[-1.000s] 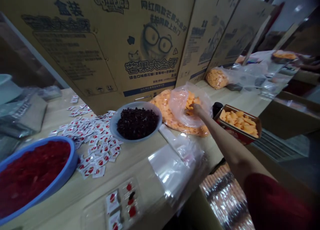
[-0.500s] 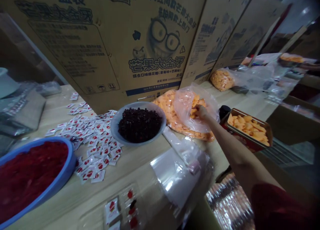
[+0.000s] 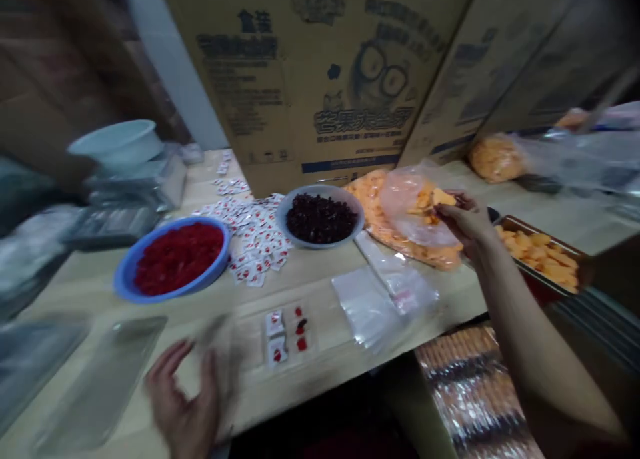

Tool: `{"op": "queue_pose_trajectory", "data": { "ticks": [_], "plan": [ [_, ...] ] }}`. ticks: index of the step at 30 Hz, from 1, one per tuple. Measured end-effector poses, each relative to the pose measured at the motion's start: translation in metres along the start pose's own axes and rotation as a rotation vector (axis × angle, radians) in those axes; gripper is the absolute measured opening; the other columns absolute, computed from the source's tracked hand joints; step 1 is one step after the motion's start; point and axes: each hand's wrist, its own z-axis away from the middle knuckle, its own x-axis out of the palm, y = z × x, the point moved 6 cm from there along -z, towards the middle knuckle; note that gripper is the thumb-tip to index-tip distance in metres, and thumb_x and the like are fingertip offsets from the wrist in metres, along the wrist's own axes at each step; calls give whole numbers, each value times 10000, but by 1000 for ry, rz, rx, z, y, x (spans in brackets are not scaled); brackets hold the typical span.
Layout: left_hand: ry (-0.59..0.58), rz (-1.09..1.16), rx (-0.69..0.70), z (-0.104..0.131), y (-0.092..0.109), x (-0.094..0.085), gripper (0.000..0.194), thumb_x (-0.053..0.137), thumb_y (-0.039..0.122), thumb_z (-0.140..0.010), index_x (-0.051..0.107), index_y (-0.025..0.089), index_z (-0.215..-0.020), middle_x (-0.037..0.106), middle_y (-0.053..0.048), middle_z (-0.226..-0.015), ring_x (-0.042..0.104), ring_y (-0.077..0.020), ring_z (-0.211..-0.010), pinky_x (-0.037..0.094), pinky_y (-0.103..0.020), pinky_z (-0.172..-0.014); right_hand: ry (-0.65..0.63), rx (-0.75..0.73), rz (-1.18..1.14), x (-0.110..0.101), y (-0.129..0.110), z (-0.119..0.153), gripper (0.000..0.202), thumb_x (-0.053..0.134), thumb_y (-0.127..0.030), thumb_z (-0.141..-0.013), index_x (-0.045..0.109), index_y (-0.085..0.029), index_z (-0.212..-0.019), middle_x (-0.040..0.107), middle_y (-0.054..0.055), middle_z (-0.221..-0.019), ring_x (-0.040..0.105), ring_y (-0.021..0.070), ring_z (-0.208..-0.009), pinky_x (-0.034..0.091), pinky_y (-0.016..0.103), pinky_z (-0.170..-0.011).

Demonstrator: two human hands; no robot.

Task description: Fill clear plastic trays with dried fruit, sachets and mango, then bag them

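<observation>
My right hand [image 3: 467, 219] pinches orange-yellow pieces [image 3: 443, 197] above the open mouth of a plastic bag [image 3: 375, 199] full of similar pieces. Near the front edge, at lower left, my left hand [image 3: 185, 392] has its fingers apart and holds nothing; it is slightly blurred. Just right of it lies a clear tray [image 3: 315, 312] holding white-and-red packets [image 3: 277, 351] and small red and dark pieces [image 3: 301, 344]. Behind stand a bowl of dark beads [image 3: 320, 219], a heap of small packets [image 3: 257, 239] and a blue bowl of red pieces [image 3: 180, 256].
Large cardboard boxes [image 3: 310, 66] stand along the back. Clear plastic sleeves [image 3: 365, 306] lie at centre right. A tin of orange pieces [image 3: 543, 256] is at the right, beyond my forearm. A pale bowl [image 3: 117, 142] sits at back left, and flat clear trays [image 3: 110, 372] lie front left.
My left hand has come into view at lower left. My right hand has lifted from inside the bag with orange-yellow pieces. The view has turned left.
</observation>
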Motion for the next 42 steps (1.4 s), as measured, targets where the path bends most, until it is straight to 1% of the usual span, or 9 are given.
{"op": "queue_pose_trajectory", "data": {
  "ticks": [2,4,8,11,15,20,26,35,42],
  "plan": [
    [-110,115,-40,-8,31,21,250,648,342,-876,628,232,-1099,614,-71,-1174,570,-257,-1145,428,-464,-1049,-120,98,-97,40,-2,47,382,808,-142,-639,623,-217,-965,675,36,-877,642,127,-699,550,313,-687],
    [-334,306,-169,-12,51,52,243,582,392,-919,647,231,-1088,638,-72,-1156,596,-228,-1097,484,-379,-956,-270,205,-165,89,2,102,428,834,-167,-631,646,-223,-1011,680,29,-904,649,120,-704,561,297,-686],
    [-822,816,-672,11,49,99,493,480,576,-936,686,171,-1126,698,-120,-1052,656,-211,-900,504,-306,-739,-567,458,-335,194,22,217,416,864,-223,-600,671,-234,-968,681,7,-937,667,133,-756,586,282,-691],
    [-1002,1117,-957,33,32,97,484,587,552,-893,688,149,-1141,708,-137,-1036,652,-167,-785,461,-252,-640,-713,628,-471,257,42,277,381,866,-225,-598,675,-234,-927,686,-15,-885,658,115,-752,571,243,-696],
    [-869,1143,-1034,37,-1,72,397,797,321,-771,682,166,-1117,698,-77,-995,639,-118,-778,450,-205,-657,-801,708,-539,300,69,313,408,874,-211,-577,666,-235,-928,704,-21,-859,657,126,-739,557,245,-668],
    [-678,913,-924,32,-27,54,351,822,306,-728,626,157,-977,677,-28,-899,637,-116,-763,482,-220,-687,-720,795,-489,305,100,317,515,893,-180,-512,664,-238,-970,725,-26,-880,670,130,-774,553,254,-733],
    [-412,354,-610,21,-52,53,368,725,357,-798,550,227,-1094,650,28,-767,624,-130,-671,466,-232,-623,-649,799,-440,289,107,308,505,890,-204,-537,678,-255,-992,733,-21,-930,676,129,-820,546,257,-792],
    [-418,-216,-265,21,-29,70,85,547,286,-933,560,206,-960,620,-48,-932,626,-184,-833,488,-313,-769,-695,664,-403,275,99,319,331,820,-351,-713,703,-252,-1005,717,15,-1023,673,157,-889,550,301,-831],
    [-490,-337,-133,14,-26,64,191,539,322,-950,592,202,-1089,539,-74,-1054,582,-206,-959,493,-341,-878,-677,601,-383,278,96,323,323,826,-335,-718,706,-240,-1003,726,9,-987,661,149,-910,530,257,-814]
  ]
}}
